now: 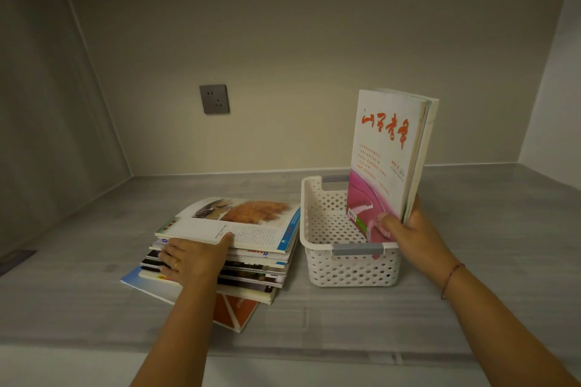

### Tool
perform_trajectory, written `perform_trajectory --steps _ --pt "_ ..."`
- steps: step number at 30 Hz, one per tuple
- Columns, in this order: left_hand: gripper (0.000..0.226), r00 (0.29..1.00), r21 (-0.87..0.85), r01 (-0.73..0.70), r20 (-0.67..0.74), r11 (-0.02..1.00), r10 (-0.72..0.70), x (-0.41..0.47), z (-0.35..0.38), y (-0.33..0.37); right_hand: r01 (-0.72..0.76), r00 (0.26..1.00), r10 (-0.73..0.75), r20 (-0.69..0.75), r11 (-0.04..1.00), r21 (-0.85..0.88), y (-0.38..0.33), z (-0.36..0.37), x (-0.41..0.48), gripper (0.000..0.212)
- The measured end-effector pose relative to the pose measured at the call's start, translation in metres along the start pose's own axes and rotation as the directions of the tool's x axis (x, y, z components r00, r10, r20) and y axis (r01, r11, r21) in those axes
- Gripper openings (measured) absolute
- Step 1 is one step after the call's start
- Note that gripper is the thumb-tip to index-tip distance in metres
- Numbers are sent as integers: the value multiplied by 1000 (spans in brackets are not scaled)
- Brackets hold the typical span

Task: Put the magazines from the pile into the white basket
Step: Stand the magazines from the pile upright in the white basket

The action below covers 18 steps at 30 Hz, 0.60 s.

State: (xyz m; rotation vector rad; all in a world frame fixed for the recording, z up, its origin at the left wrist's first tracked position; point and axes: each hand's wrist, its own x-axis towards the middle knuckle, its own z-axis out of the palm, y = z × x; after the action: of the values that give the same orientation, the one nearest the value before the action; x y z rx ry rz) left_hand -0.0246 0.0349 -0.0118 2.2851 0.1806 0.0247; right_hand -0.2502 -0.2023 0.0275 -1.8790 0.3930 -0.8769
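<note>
Right hand (405, 229) grips a few magazines (386, 160) by their lower corner, thumb on the pink and white front cover and fingers behind. The magazines stand upright, with the lower edge inside the white basket (352, 270), against its right wall. The basket stands on the grey table (471, 229), just to the right of the pile (251, 261), toward the back wall. Left hand (195, 258) holds the near left side of the pile: the thumb lies on the open top magazine (239, 223) and the fingers curl around the edges of the ones below it. A ring (177, 264) is on one finger. A grey socket (214, 99) is on the wall behind the pile.
</note>
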Motion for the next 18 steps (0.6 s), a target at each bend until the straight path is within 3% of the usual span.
perform_trajectory --steps 7,13,18 --pt "102 997 -188 -71 -5 980 71 1 -9 -32 -10 1000 10 5 1000 6 0 -1 -1 61" --pt "62 987 -432 116 -48 895 -151 -9 -21 -17 -7 1000 7 7 1000 3 -2 0 -2 60" --pt "67 981 -441 179 10 880 -194 -5 -29 -7 6 1000 -6 16 1000 -1 0 0 0 62"
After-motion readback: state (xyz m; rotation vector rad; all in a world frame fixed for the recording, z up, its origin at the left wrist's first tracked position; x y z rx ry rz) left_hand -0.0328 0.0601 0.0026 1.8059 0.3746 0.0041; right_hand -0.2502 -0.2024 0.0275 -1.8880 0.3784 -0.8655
